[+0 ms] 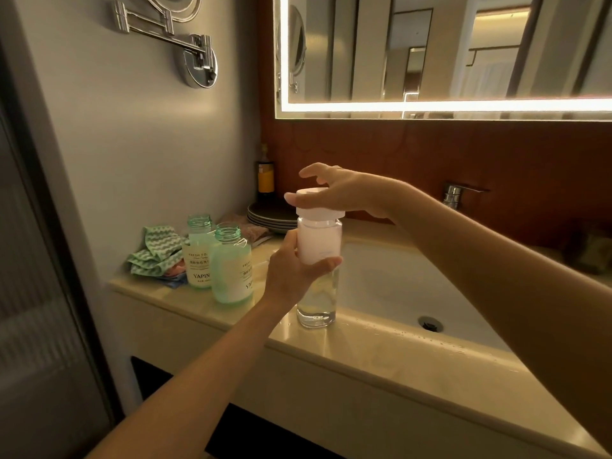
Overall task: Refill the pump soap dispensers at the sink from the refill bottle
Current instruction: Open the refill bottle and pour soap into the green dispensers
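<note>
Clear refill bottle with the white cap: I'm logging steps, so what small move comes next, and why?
Probably twist the wide white cap off with the right hand: it sits on the clear refill bottle, which the left hand grips, and both pale green dispensers stand open-necked beside it.

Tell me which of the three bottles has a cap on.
The clear bottle, gripped by the left hand, right hand on its white cap. The two green bottles left of it have open necks.
</note>
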A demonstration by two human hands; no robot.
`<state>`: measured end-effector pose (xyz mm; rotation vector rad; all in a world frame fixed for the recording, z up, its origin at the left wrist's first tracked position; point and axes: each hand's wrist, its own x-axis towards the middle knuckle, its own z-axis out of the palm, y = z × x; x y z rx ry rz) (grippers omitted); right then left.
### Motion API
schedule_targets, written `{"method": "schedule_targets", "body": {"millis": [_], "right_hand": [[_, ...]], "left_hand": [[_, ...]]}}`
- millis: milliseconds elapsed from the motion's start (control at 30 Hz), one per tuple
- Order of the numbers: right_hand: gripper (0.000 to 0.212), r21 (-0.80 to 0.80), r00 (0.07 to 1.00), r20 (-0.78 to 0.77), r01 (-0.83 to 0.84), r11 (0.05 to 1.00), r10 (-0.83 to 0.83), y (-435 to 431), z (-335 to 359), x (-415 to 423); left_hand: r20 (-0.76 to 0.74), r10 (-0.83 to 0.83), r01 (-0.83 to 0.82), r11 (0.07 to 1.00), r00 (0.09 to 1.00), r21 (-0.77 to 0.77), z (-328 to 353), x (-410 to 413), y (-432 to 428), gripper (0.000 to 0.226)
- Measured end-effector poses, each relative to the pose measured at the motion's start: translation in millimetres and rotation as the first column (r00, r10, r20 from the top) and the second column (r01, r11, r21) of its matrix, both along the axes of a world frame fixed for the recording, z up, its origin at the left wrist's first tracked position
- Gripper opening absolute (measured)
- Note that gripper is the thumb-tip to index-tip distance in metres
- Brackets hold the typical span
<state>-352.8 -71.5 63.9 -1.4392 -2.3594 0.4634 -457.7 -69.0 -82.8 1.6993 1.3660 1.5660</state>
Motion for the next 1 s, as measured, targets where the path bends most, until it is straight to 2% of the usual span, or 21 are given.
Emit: {"method": "schedule_targets", "body": {"millis": [67, 133, 200, 267, 367, 500, 600, 667, 733, 800, 867, 933, 1000], "right_hand": [[0.077, 0.139, 0.987, 0.127, 0.081, 0.987, -0.099, -1, -2, -4], [0.073, 0.186, 0.977, 0.186, 0.069, 0.98, -0.104, -2, -3, -5], [0.065, 0.105, 0.993, 0.11, 0.026, 0.994, -0.038, -2, -2, -3], [0.069, -0.008, 1.0, 0.003, -0.013, 1.0, 0.013, -1, 0, 0], [0.079, -0.051, 1.0, 0.021, -0.016, 0.999, 0.017, -1, 3, 2], [0.077, 0.168, 0.968, 0.191, 0.131, 0.977, -0.162, 1, 3, -5], [0.068, 0.266, 0.927, 0.327, 0.096, 0.959, -0.184, 6, -1, -12], [0.059, 0.202, 0.957, 0.261, 0.073, 0.977, -0.126, 4, 2, -11], [0.043, 0.056, 0.993, 0.11, 0.033, 0.998, -0.039, 0, 9, -6], [0.043, -0.073, 0.999, -0.038, -0.036, 0.997, 0.034, -5, 14, -2], [0.05, -0.102, 0.992, -0.118, -0.053, 0.993, 0.041, -5, 12, -2], [0.064, 0.008, 0.999, -0.042, 0.029, 1.0, -0.029, -3, 8, -6], [0.074, 0.191, 0.982, 0.14, 0.096, 0.977, -0.124, -4, 4, -9]], "left_hand": [[0.003, 0.0, 0.0, 1.0, 1.0, 0.009, 0, 0, 0, 0.087], [0.008, 0.004, -0.004, 1.0, 1.0, 0.015, 0, 1, 0, 0.088], [0.011, 0.007, -0.007, 1.0, 1.0, 0.01, -1, 1, 1, 0.082], [0.013, 0.013, -0.013, 1.0, 1.0, 0.018, -2, 1, 2, 0.072], [0.012, 0.02, -0.02, 0.999, 1.0, 0.026, -3, 1, 4, 0.069], [0.01, 0.008, -0.009, 1.0, 1.0, 0.028, -2, 1, 2, 0.078], [0.012, 0.003, -0.004, 0.999, 1.0, 0.035, -2, 1, 2, 0.074], [0.015, 0.008, -0.008, 0.999, 1.0, 0.034, -3, 0, 2, 0.079], [0.021, 0.007, -0.008, 0.999, 1.0, 0.031, -4, 1, 4, 0.085], [0.032, 0.008, -0.009, 0.999, 0.999, 0.033, -4, 1, 4, 0.087], [0.031, 0.008, -0.009, 0.999, 0.999, 0.039, -4, 0, 4, 0.086], [0.032, 0.004, -0.006, 0.999, 0.999, 0.04, -4, 0, 3, 0.084], [0.029, -0.004, 0.003, 0.999, 1.0, 0.035, -3, 0, 3, 0.084]]}}
